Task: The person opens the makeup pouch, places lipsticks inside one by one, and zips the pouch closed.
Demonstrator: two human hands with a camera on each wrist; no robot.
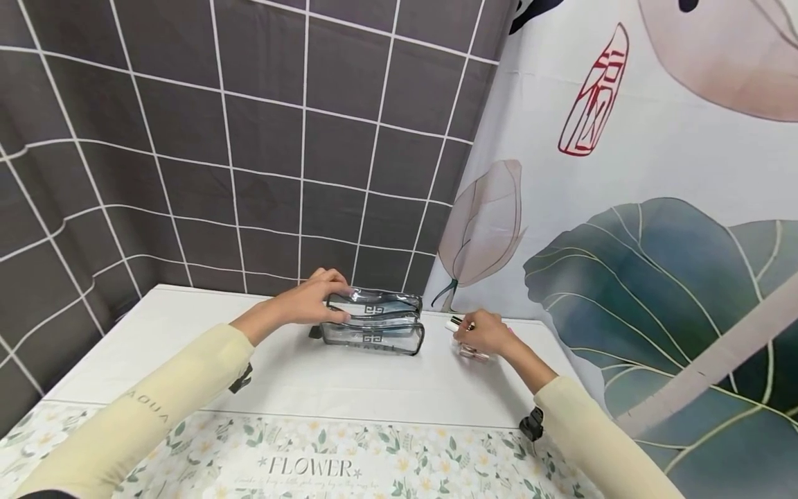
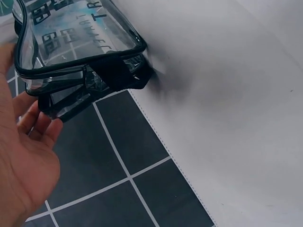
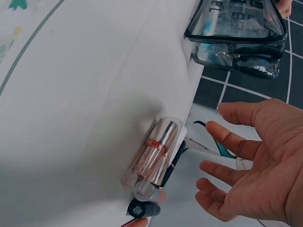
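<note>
In the head view, a transparent soft-plastic pouch with black piping (image 1: 374,338) is seen upright on a white tabletop (image 1: 280,374), its left end gripped between the thumb and fingers of the left hand (image 1: 314,298). The right hand (image 1: 486,334) is placed over a clear-and-pink cylindrical cosmetic container (image 1: 472,355), with a white-and-black stick (image 1: 454,324) beside it.

In the left wrist view, bent fingers are seen at the pouch's edge, near a black fabric tab (image 2: 112,73). The pouch is judged light, floppy and rather slick; it is best held by its piped rim.

In the right wrist view, the right hand's fingers are spread and loosely bent, with nothing held. The container lies near them; it is judged light, stiff and prone to rolling, best pinched across its middle. A small dark-capped cylinder (image 3: 142,209) lies at its end.
</note>
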